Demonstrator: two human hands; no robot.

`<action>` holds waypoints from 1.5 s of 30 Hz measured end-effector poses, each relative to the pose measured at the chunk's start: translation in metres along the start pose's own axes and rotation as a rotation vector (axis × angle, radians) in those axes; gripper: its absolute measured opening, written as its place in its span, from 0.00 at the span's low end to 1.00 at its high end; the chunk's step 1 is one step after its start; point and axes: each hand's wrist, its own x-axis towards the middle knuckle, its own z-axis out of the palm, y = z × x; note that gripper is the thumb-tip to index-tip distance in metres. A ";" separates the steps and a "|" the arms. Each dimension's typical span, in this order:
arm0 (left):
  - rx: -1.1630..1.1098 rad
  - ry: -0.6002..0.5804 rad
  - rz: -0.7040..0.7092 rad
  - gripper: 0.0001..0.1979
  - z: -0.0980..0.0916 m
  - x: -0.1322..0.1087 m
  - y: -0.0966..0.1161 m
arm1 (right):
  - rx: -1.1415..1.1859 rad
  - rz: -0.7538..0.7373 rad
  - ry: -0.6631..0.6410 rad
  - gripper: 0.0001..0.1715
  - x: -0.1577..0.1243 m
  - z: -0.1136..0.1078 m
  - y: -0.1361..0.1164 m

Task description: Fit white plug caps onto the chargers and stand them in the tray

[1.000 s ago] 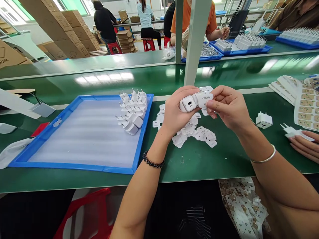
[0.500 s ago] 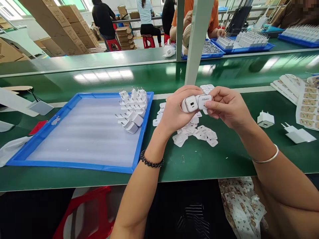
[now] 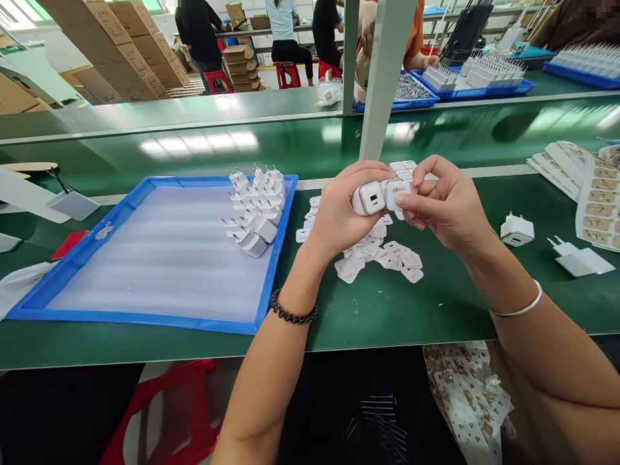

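Observation:
My left hand is closed around a white charger, its port face turned towards me. Between the thumb and fingers of my right hand is a small white cover plate with grey lettering, held against or right beside the charger; I cannot tell whether the two are joined. Beneath my hands a loose pile of similar white cover plates lies on the green bench. Left of the pile, several white chargers stand prongs up in a blue-rimmed tray.
On the right lie a white charger, another white charger piece with prongs and printed sticker sheets. A pale post rises behind my hands. Across the bench, a co-worker's hand is by trays of chargers.
Both hands keep nearly the same pose, with the charger and cover plate still together. The view has shifted slightly, and the co-worker across the bench has moved an arm.

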 end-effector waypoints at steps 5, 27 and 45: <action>0.005 -0.004 -0.011 0.13 -0.002 0.001 0.001 | 0.028 0.029 0.010 0.30 -0.001 0.002 0.000; 0.003 -0.014 0.014 0.13 -0.002 0.000 0.002 | 0.142 0.164 0.022 0.25 0.004 -0.001 0.005; 0.016 -0.027 -0.002 0.13 -0.001 0.000 0.003 | 0.122 0.190 0.005 0.24 0.006 -0.004 0.008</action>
